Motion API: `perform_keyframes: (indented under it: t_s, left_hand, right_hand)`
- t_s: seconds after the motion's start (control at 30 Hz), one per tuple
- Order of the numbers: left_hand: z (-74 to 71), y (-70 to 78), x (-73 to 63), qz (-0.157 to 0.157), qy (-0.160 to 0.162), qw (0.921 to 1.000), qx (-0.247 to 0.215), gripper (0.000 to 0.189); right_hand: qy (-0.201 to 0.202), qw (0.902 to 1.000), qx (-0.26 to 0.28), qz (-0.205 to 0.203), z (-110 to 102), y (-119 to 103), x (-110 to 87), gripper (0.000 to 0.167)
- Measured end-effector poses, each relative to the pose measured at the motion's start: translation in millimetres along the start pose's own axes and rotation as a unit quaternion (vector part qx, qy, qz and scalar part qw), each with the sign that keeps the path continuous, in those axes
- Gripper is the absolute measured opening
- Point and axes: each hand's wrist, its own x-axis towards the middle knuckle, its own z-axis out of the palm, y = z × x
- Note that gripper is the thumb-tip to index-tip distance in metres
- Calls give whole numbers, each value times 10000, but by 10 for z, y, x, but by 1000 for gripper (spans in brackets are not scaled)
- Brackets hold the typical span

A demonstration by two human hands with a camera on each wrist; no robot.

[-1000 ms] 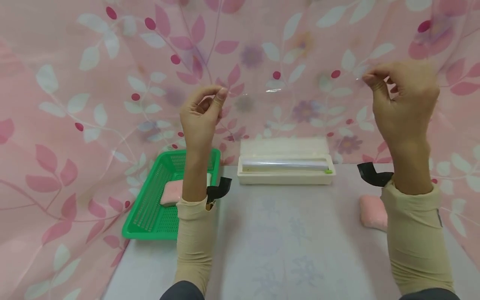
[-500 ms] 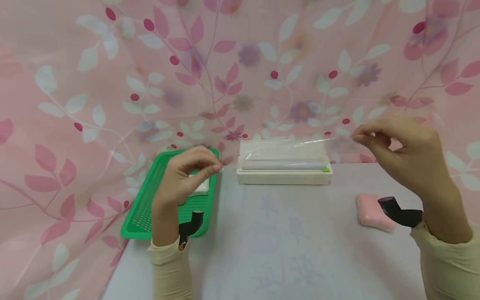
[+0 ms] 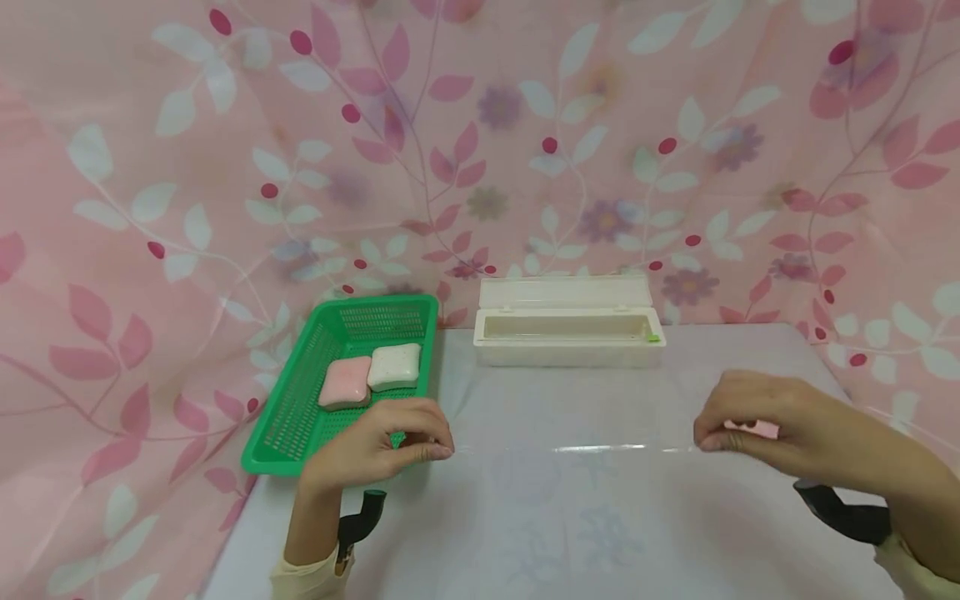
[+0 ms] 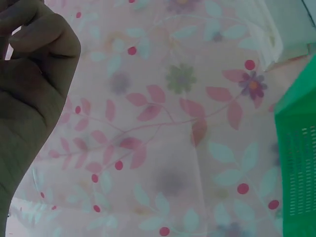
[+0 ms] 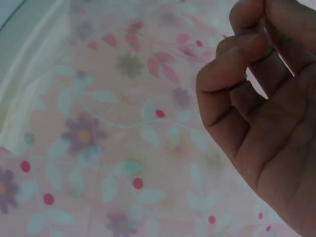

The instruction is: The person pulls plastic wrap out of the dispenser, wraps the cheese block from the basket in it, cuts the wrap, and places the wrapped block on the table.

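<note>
Clear plastic wrap (image 3: 600, 448) stretches low over the table between both hands; its near edge shows as a shiny line in the head view. My left hand (image 3: 378, 446) pinches one end between thumb and fingers, in front of the green basket. My right hand (image 3: 798, 433) pinches the other end. Behind it, a pink soap-like bar (image 3: 763, 428) is mostly hidden. In the wrist views, the left hand (image 4: 37, 74) and right hand (image 5: 266, 94) have curled fingers. A white wrap dispenser box (image 3: 568, 354) stands at the back, lid raised. How far the wrap reaches is unclear.
A green slotted basket (image 3: 262, 461) stands on the left of the white table (image 3: 555, 550). It holds a pink bar (image 3: 347, 383) and a white bar (image 3: 395, 367). A green slider (image 3: 652, 338) sits on the box's right end. Behind hangs a floral pink curtain (image 3: 480, 142).
Both hands have come down from in front of the curtain toward the table, bringing the plastic wrap with them. The shiny roll-like shape seen in the box earlier no longer shows.
</note>
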Motion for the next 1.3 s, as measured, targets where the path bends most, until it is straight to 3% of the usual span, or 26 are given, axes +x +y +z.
perform_keyframes:
  t_s: [0.17,0.27,0.4,0.5,0.57,0.7,0.8,0.93,1.03,1.23,1.3]
  left_hand:
    - [195,-58,-260,-754,-443,9961,-124,15]
    - [366,-125,-376,-1198,-620,9908,-113,9]
    - [610,-225,-431,-1666,-897,9819,-16,6]
    - [771,-304,-445,-1899,-1130,9752,132,6]
    - [857,-358,-467,-2027,-1210,9714,252,7]
    - [1012,-461,-566,-2290,-1178,9648,534,8]
    - [1129,-511,-656,-2497,-1059,9586,863,7]
    - [1276,-554,-748,-2768,-914,9479,1281,8]
    - [1376,-579,-791,-2872,-868,9425,1472,10]
    - [1496,-557,-819,-2790,-933,9361,1929,12]
    - [1503,-542,-834,-2761,-911,9355,2007,12]
  right_hand:
    - [-388,9970,433,506,368,-2,-297,32]
    - [-591,9927,441,959,558,10,-476,26]
    - [-988,9755,937,1728,771,43,-715,13]
    - [-997,9681,1177,1976,942,89,-877,12]
    - [-872,9710,1039,1969,1064,126,-967,14]
    - [-814,9653,711,2378,1268,162,-1105,9]
    - [-938,9449,751,3044,1391,151,-1214,5]
    - [-1030,9065,956,3982,1546,112,-1355,7]
    - [-885,8894,911,4391,1645,91,-1416,7]
    - [-634,9063,349,4164,1753,97,-1461,7]
    - [-726,9028,289,4230,1763,108,-1453,6]
